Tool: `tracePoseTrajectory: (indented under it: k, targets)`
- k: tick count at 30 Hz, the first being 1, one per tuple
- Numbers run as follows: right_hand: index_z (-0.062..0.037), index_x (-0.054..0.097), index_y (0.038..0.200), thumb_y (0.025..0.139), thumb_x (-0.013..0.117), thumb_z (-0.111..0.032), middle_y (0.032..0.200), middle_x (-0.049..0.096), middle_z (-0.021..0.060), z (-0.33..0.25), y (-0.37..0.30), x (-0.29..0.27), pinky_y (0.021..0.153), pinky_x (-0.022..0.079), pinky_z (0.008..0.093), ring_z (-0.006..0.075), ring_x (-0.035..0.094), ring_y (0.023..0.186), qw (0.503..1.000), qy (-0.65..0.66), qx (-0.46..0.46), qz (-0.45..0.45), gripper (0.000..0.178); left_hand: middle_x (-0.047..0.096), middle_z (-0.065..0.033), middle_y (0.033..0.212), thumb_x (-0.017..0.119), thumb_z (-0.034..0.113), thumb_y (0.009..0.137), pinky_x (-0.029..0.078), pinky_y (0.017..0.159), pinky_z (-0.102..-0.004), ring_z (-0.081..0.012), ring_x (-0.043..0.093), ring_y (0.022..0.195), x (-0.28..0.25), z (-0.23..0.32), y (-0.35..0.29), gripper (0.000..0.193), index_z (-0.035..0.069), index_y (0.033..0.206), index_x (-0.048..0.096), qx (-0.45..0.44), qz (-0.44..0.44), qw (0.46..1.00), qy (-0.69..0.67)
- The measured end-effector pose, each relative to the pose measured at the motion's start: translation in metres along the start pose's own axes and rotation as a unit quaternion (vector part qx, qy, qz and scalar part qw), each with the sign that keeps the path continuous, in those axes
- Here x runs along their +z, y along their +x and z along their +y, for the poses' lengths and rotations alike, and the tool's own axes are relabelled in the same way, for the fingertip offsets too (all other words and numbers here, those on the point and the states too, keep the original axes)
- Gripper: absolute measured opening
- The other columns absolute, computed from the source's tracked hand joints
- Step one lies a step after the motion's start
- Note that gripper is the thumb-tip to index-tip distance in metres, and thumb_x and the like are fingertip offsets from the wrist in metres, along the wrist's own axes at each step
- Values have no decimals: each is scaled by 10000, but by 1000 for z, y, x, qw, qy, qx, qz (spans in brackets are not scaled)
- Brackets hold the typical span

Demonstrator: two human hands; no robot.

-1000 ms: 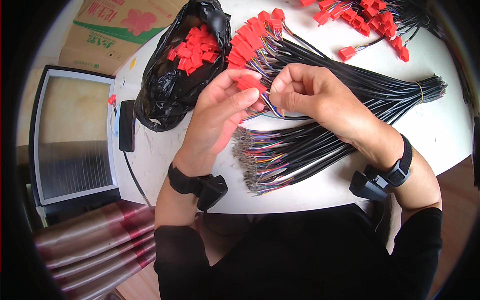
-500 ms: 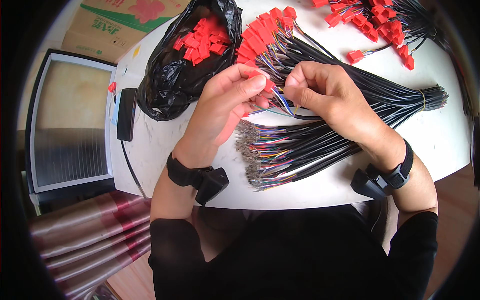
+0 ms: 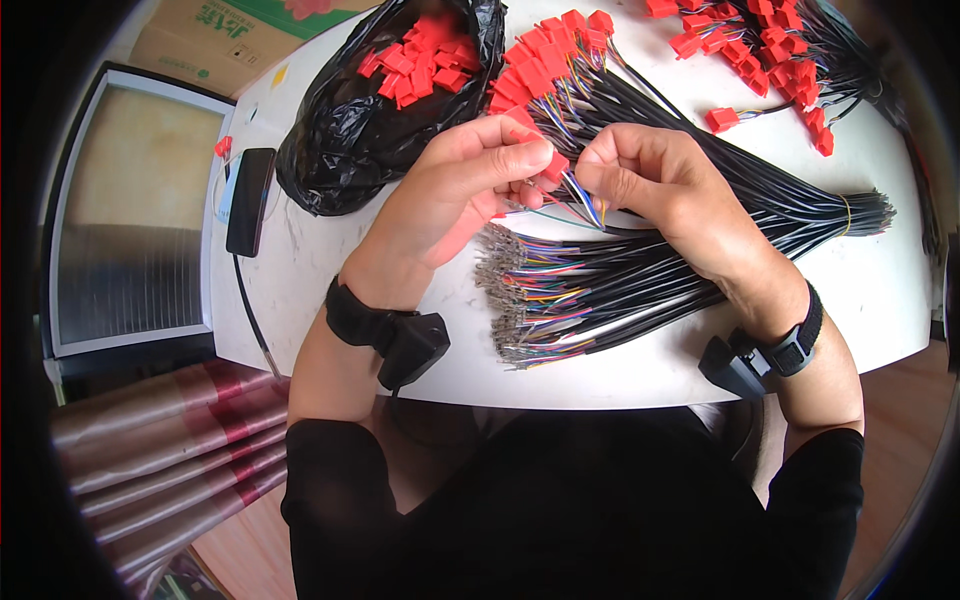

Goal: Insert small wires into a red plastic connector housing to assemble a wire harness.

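Between the thumb and fingers of my left hand [image 3: 465, 185] is a red plastic connector housing [image 3: 557, 167]. Thin coloured wires [image 3: 583, 200], white, blue and green among them, run from it toward a black cable. My right hand [image 3: 665, 185] is closed in a pinch right beside the housing, on a thin wire mostly hidden by the fingertips. Below both hands lies a bundle of black cables [image 3: 640, 285] with loose wires ending in bare metal terminals [image 3: 505, 290]. Behind the hands, more cables [image 3: 700, 165] carry red housings [image 3: 535, 65] on their ends.
A black plastic bag [image 3: 335, 150] of loose red housings [image 3: 415, 65] stands at the back left. Finished-looking cables with red connectors [image 3: 770, 50] lie at the back right. A phone [image 3: 250, 205], a framed glass panel [image 3: 140, 220] and a cardboard box [image 3: 190, 45] are on the left.
The view has shifted slightly. Both hands stay together at the red housing, my right fingertips still pinched beside it, with only small finger movements.
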State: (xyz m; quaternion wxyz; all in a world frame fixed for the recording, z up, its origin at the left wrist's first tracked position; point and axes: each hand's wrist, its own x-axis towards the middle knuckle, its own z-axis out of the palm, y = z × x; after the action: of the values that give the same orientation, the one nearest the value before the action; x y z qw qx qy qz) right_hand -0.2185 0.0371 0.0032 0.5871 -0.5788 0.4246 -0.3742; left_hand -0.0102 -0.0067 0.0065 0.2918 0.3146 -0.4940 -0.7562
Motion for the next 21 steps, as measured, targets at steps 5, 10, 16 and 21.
tracePoseTrajectory:
  k: [5,10,16,21]
  targets:
    - [-24,571,842,926,560,-203,753,536,-32,-3,-1,-1,689,379,205,42,453,722,1000,5,-12,-14,198,595,-29,879,577,214,895,429,675,-216,-95,549,769,-4,0,0,207,31,990,568,-22,3,999,-23]
    - [-38,564,819,923,561,-199,725,512,-43,-2,0,0,648,352,199,35,422,685,999,-1,-36,-8,192,603,-11,869,571,204,899,429,665,-212,-96,566,788,-5,-1,0,176,41,962,585,-31,6,998,-47]
    - [-39,556,811,920,562,-187,720,499,-51,-1,-1,2,624,334,191,28,405,667,999,-6,-32,-3,184,609,-17,849,580,216,895,439,655,-210,-94,574,784,-1,0,-1,175,49,949,589,-30,17,998,-57]
    - [-1,603,846,893,546,-139,717,540,-31,-1,-2,4,620,369,198,32,444,668,999,6,-40,12,156,618,-33,823,584,229,893,445,654,-213,-94,586,763,1,3,-1,181,53,936,587,-28,15,999,-34]
